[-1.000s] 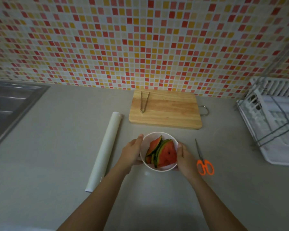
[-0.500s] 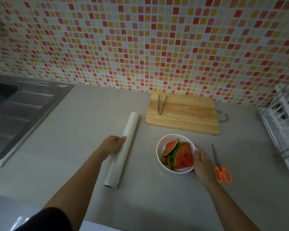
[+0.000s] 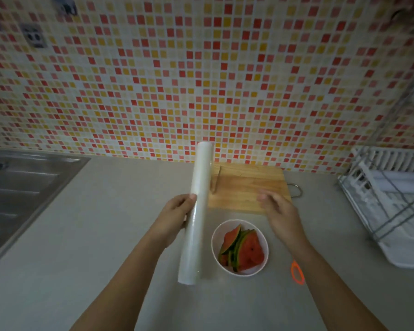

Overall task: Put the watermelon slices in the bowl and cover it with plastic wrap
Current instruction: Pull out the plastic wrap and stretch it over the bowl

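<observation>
Where the watermelon slices [image 3: 246, 249] lie: in the head view they stand packed on edge inside the white bowl [image 3: 215, 237], red flesh and green rind showing, and none is seen outside it.
Bowl: sits on the grey counter [image 3: 105, 235] at about 5 o'clock from the middle of the picture, with its mouth uncovered.
Plastic wrap roll [image 3: 196, 211]: just beside the bowl at its 9 o'clock, running from 6 to 12 o'clock. It appears to be lifted clear of the counter, its far end seen against the tiled wall. No loose sheet shows coming off it.
Left hand [image 3: 177, 211]: fingers and thumb are wrapped round the roll near its middle, gripping from the 9 o'clock side.
Right hand [image 3: 280, 211]: between 1 and 2 o'clock from the bowl, over the near edge of the cutting board [image 3: 249, 185]. It is blurred, its fingers loose and spread, and it holds nothing.
Tongs [image 3: 216, 180]: on the board's left end, partly hidden behind the roll.
Scissors [image 3: 297, 273]: only an orange handle shows, at 4 o'clock from the bowl beside the right forearm.
Sink [image 3: 22, 187]: far off at 10 o'clock.
Dish rack [image 3: 392, 211]: at 2 o'clock, well apart from the bowl.
Done: the first half looks finished, since the slices are in the bowl.
Left: all of the covering. The free hand must find the film's edge, draw a sheet across the mouth, sever it, perhaps with the scissors, and press it down round the rim.
Stage: the roll is in hand and the unrolling has not begun.
</observation>
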A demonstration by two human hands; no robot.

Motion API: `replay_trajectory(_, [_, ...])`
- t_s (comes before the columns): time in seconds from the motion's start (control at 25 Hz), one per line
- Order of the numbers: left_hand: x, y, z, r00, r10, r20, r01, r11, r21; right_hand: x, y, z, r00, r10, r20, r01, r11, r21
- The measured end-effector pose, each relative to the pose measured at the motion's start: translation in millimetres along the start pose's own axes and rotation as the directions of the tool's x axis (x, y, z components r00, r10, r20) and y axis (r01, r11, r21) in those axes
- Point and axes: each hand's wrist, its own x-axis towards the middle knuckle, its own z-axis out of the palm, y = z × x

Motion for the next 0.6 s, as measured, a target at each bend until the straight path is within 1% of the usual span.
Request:
replay_trajectory(0.08, [-7, 30, 36, 0.992, 0.118, 0.033, -0.114, 0.988, -0.106, 24, -42, -5, 0.999, -0.033, 0.015, 0.032, 0.995, 0.092])
replay_trajectory(0.2, [-17, 62, 78, 0.959, 0.269, 0.086, -0.25, 0.95, -0.189, 53, -98, -17, 0.997, -0.055, -0.061, 0.066, 0.976, 0.208])
replay_trajectory(0.28, [-23, 71, 93, 0.947, 0.31, 0.082, -0.288, 0.935, -0.208, 61, -123, -27, 0.988, -0.068, -0.137, 0.103, 0.958, 0.268])
replay_trajectory(0.4, [-29, 73, 104, 0.927, 0.371, 0.06, -0.36, 0.922, -0.143, 62, -140, -38, 0.977, -0.058, -0.206, 0.136, 0.91, 0.391])
replay_trajectory(0.52, [-34, 75, 111, 0.894, 0.444, 0.058, -0.442, 0.896, -0.041, 57, -149, -46, 0.982, -0.012, -0.187, 0.119, 0.813, 0.569])
replay_trajectory(0.6, [-38, 76, 114, 0.884, 0.465, 0.047, -0.465, 0.885, -0.013, 54, -152, -50, 0.975, 0.016, -0.223, 0.118, 0.809, 0.576])
